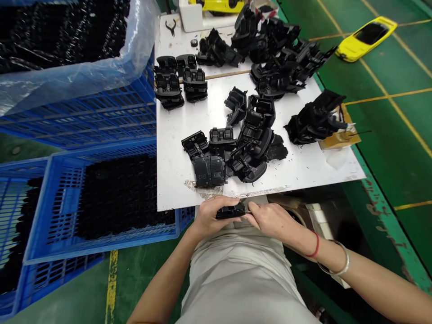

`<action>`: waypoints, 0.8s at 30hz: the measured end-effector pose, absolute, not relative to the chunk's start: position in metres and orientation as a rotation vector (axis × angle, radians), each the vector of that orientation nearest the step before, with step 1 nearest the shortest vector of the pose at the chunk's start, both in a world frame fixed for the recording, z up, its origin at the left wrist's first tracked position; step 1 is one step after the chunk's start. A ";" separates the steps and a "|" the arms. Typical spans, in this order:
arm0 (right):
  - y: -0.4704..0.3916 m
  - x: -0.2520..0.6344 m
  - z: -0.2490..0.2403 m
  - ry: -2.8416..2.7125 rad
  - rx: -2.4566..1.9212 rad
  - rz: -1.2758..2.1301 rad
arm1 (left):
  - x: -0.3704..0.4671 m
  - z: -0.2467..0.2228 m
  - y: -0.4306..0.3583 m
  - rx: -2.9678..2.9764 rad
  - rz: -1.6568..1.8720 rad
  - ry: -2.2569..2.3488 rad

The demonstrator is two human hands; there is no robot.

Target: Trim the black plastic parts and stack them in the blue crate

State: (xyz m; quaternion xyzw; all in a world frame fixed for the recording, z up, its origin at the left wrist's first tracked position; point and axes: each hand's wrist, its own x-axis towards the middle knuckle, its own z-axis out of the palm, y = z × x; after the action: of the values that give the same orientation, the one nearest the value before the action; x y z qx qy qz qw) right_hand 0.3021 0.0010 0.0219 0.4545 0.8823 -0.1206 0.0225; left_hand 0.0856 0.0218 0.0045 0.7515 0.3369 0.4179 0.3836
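Note:
Just below the table's near edge, my left hand (pixel 209 215) grips a black plastic toy car interior part (pixel 231 211) between thumb and fingers. My right hand (pixel 270 218) is closed at the part's right end. A thin piece shows between its fingertips and the part, too small to name. Past the table edge lies a loose pile of similar black toy car interiors (pixel 252 130) with moulded seats. One black piece (pixel 209 171) near the edge lies with its flat underside up.
The white table (pixel 175 189) carries more black interiors (pixel 168 87), cutting pliers (pixel 171 28) and a small box (pixel 340 135). Blue crates (pixel 111 252) of black parts stand at left, one lined with plastic film (pixel 135 58). A yellow toy car body (pixel 367 38) lies at right.

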 end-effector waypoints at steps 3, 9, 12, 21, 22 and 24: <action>0.004 0.305 0.022 2.745 1.402 -0.480 | 0.085 0.006 0.021 1.916 1.035 0.875; 0.008 0.312 0.029 2.663 1.413 -1.096 | 0.085 0.008 0.020 1.919 0.987 0.924; 0.008 0.315 0.035 2.596 1.390 -1.354 | 0.084 0.008 0.020 1.919 0.982 0.919; -0.001 0.326 0.034 2.715 1.398 -1.047 | 0.084 0.006 0.020 1.935 1.003 0.882; -0.003 0.326 0.033 2.749 1.383 -0.966 | 0.084 0.006 0.020 1.937 1.013 0.875; -0.006 0.325 0.030 2.807 1.369 -0.834 | 0.084 0.005 0.020 1.942 1.035 0.858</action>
State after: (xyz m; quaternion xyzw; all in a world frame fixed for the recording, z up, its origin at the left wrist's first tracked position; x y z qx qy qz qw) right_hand 0.3248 -0.0062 0.0300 0.4229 0.8676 -0.2577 -0.0455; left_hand 0.0838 0.0204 0.0050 0.7604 0.3360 0.4054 0.3801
